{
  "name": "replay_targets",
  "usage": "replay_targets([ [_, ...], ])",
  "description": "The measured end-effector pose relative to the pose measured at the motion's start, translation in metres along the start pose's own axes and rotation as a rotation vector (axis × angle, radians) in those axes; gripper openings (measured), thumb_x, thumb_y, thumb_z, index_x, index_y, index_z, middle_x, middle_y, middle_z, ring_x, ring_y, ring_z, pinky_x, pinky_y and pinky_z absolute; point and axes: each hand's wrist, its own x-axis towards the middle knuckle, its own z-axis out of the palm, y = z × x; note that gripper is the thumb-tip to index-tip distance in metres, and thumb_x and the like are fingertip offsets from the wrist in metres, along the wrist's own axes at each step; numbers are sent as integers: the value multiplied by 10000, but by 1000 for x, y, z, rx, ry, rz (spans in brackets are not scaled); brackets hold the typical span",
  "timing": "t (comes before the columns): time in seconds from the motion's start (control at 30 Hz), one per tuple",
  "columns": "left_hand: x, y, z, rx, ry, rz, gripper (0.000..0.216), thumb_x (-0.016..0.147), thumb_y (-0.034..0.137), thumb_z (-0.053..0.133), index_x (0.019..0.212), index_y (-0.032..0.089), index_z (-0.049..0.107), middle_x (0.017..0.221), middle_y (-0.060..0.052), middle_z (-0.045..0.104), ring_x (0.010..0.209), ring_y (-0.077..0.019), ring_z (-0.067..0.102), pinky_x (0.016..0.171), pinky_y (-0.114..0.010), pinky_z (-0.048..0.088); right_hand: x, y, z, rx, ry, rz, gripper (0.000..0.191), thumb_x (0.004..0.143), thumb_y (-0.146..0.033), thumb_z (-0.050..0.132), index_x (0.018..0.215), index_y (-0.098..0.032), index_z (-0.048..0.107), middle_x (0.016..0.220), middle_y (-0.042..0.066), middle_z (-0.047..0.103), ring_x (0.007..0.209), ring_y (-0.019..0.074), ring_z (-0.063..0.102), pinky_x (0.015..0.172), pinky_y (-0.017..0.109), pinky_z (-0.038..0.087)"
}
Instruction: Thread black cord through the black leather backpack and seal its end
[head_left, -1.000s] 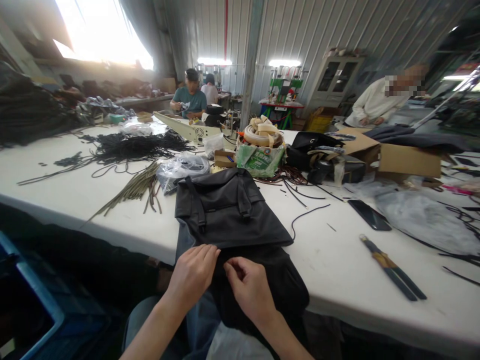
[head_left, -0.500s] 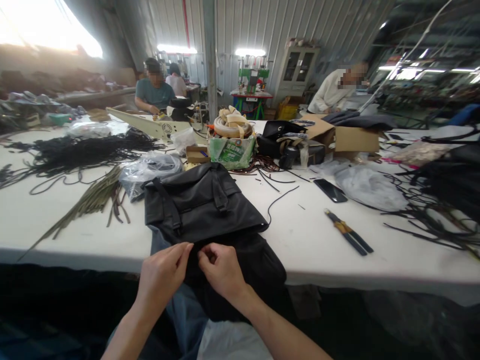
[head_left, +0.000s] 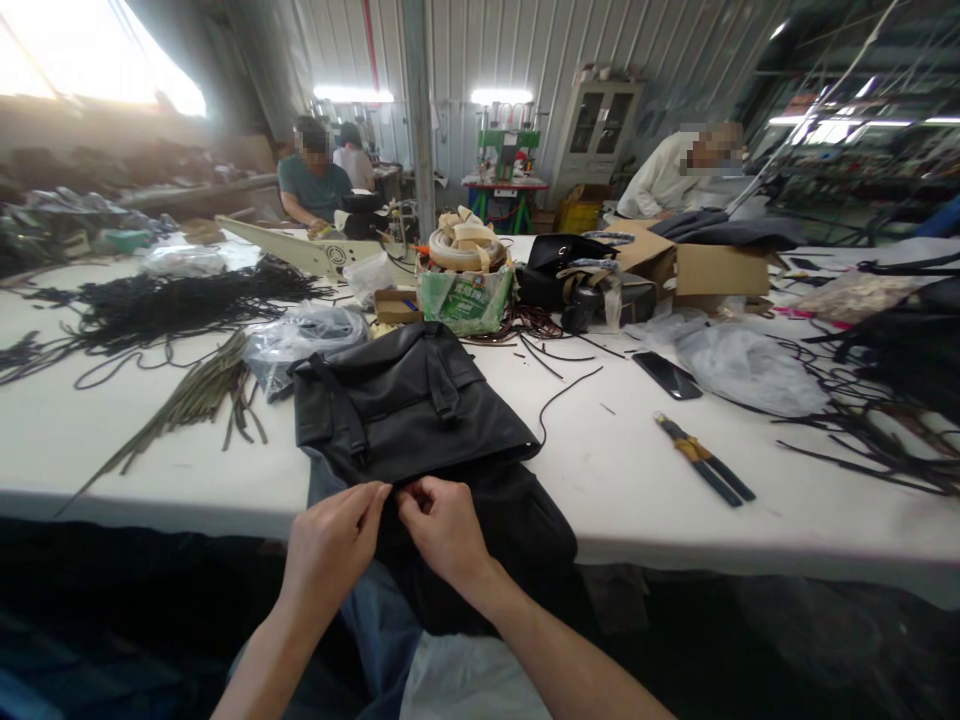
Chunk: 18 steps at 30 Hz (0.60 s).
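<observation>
A black backpack with two straps on its flap lies across the table's front edge, its lower part hanging toward my lap. At the dark fabric just below the flap, my left hand is closed in a pinch. My right hand pinches the same stretch from the other side, a small gap between the fingertips. Any small part between the fingers is too dark to make out. One thin black cord curves away from the flap's right corner.
Pliers and a phone lie on the white table to the right. Dark cords and olive strips spread out at left. Behind the backpack stands a green box of rolled strap. Several people work farther back.
The whole view has shifted slightly. Both hands stay pinched at the same part of the backpack, the fingertips a little closer together.
</observation>
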Motion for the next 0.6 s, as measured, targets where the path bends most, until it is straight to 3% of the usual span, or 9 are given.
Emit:
replay_targets([
  [0.27, -3, -2, 4, -58, 4, -40, 252, 1124, 357, 588, 1066, 256, 812, 1075, -38, 888, 924, -261, 857, 811, -342, 624, 1, 0, 1, -29, 20, 25, 215, 915, -308, 761, 752, -173, 802, 663, 42, 758, 597, 166, 645, 551, 248, 383],
  [0.4, -4, 0, 3, -133, 2, -79, 256, 1106, 379, 611, 1048, 266, 833, 1080, -43, 889, 946, -275, 855, 841, -351, 632, 1, 1, 3, 67, 14, -15, 278, 954, -327, 720, 742, -169, 806, 671, 36, 761, 596, 155, 650, 549, 242, 377],
  [0.5, -3, -1, -1, -256, -40, -205, 295, 1095, 433, 607, 1055, 277, 855, 1037, -45, 892, 910, -275, 850, 825, -348, 642, 2, 4, 5, 172, -3, 2, 270, 965, -320, 704, 783, -173, 838, 668, 29, 765, 576, 154, 656, 550, 235, 411],
  [0.6, 6, -6, -3, -343, -99, -382, 312, 1042, 456, 625, 1073, 259, 864, 1018, -71, 893, 900, -305, 846, 822, -387, 657, 1, 8, 7, 206, -30, 44, 268, 973, -339, 694, 846, -170, 859, 542, -6, 668, 485, 145, 597, 505, 234, 390],
])
